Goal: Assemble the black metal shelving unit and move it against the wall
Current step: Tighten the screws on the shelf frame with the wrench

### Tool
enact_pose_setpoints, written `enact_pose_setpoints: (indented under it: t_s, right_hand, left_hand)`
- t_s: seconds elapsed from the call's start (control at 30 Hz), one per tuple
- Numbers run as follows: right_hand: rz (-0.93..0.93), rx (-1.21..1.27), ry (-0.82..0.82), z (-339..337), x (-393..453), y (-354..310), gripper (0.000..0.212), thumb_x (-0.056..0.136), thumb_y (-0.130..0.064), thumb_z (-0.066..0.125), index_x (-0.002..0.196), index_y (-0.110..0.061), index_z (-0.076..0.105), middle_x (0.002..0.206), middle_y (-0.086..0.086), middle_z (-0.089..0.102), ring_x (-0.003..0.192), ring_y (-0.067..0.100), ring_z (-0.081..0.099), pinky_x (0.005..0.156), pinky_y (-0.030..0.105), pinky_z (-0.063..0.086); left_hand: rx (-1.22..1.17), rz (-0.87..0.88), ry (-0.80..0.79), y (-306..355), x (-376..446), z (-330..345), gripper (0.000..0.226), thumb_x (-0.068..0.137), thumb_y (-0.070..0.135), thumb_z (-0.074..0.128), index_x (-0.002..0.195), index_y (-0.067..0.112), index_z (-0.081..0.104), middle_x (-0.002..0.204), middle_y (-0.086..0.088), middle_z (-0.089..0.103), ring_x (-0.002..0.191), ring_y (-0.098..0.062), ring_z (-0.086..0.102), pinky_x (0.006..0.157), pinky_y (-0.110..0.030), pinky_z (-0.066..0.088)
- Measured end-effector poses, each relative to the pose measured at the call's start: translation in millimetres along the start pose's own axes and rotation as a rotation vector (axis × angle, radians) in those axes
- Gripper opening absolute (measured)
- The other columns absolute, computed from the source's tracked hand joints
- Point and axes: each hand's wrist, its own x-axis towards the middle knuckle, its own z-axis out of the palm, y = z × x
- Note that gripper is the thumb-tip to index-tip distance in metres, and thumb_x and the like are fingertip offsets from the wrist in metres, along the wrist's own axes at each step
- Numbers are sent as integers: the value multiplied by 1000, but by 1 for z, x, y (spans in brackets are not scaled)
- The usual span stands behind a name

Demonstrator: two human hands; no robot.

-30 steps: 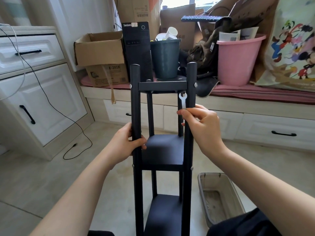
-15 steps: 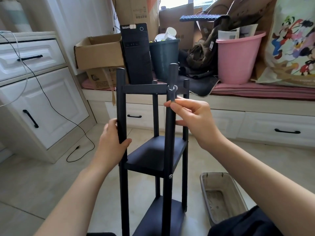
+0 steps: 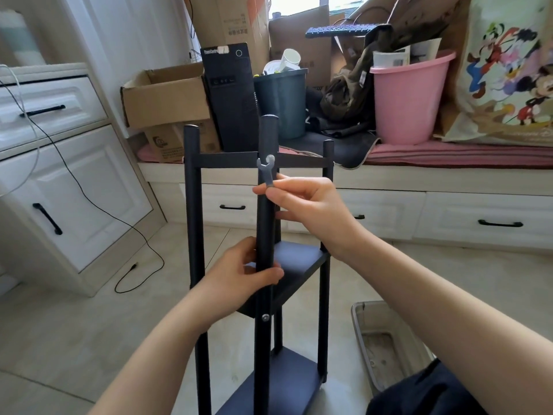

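The black metal shelving unit [image 3: 193, 235] stands upright on the floor in front of me, with round posts, a top frame and two flat shelves below. My left hand [image 3: 239, 277] grips the near post [image 3: 264, 217] at mid height. My right hand [image 3: 308, 208] pinches a small silver wrench [image 3: 267, 170], whose open jaw sits at a silver bolt head near the top of that post. A second bolt [image 3: 265, 317] shows lower on the same post.
A grey tray [image 3: 386, 339] lies on the floor at the right. Behind runs a window bench with a pink bucket [image 3: 407, 100], dark bin [image 3: 281, 100], computer tower [image 3: 230, 97] and cardboard boxes [image 3: 164, 97]. A white cabinet [image 3: 59, 175] stands left, its black cable trailing on the floor.
The shelving unit has turned, bringing a different post to the front. My left hand moved from the left post to this near post. The wrench now sits at its top bolt.
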Motion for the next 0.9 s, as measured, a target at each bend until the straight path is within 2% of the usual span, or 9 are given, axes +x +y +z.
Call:
enact_pose_setpoints:
  t_s: [0.1,0.17,0.27,0.37,0.47,0.57,0.77,0.9]
  right_hand:
    - [-21,-48,-29,2,2,-1,19,96,-4,60,102,-13,76,112,10,73,117,27,61,94,51,53]
    - [-29,-62,-47,3,2,-1,19,95,-4,61,100,-15,76,112,9,73,116,26,61,94,53,52]
    - [-14,-67,-37,1,0,0,18,94,-6,63,97,-15,77,115,-2,70,110,13,64,90,42,57]
    - [9,-112,17,-3,-1,4,17,94,-9,63,94,-16,78,112,0,68,98,9,66,81,30,58]
    - [100,-103,52,-6,-3,8,16,94,-11,63,95,-11,80,92,2,69,77,9,61,68,26,54]
    - [185,-57,42,-9,-6,13,16,94,-12,63,96,-5,79,70,3,62,63,9,53,61,23,48]
    - [245,-154,31,-9,-2,26,13,91,-12,68,89,-5,78,66,0,70,57,6,55,59,20,50]
    - [246,-289,-9,-4,11,30,14,90,-18,71,88,-6,79,68,-3,73,59,3,57,57,19,50]
  left_hand:
    - [16,3,34,0,1,0,17,93,12,70,105,19,61,91,-6,75,75,-17,75,61,-14,52]
    - [9,-10,31,-1,1,-2,13,94,12,67,104,15,60,88,-5,75,73,-19,75,60,-15,52]
    - [5,-18,37,-1,0,-4,8,96,12,65,102,12,59,85,-5,74,73,-19,74,60,-15,51]
    - [18,-34,61,-2,1,-7,6,98,15,63,102,13,59,85,-5,74,73,-17,74,65,-18,53]
    - [30,-42,69,-3,0,-10,6,97,15,64,100,14,59,85,-3,75,74,-16,74,68,-24,52]
    - [46,-56,73,-3,-2,-12,7,96,15,65,99,16,59,82,-1,75,74,-15,74,68,-22,51]
    - [137,-48,134,0,-5,-15,13,94,15,65,100,19,54,88,-8,71,72,-10,73,69,-26,50]
    - [221,-64,196,0,-4,-17,15,94,18,63,98,23,50,81,-6,72,70,-7,71,71,-33,55]
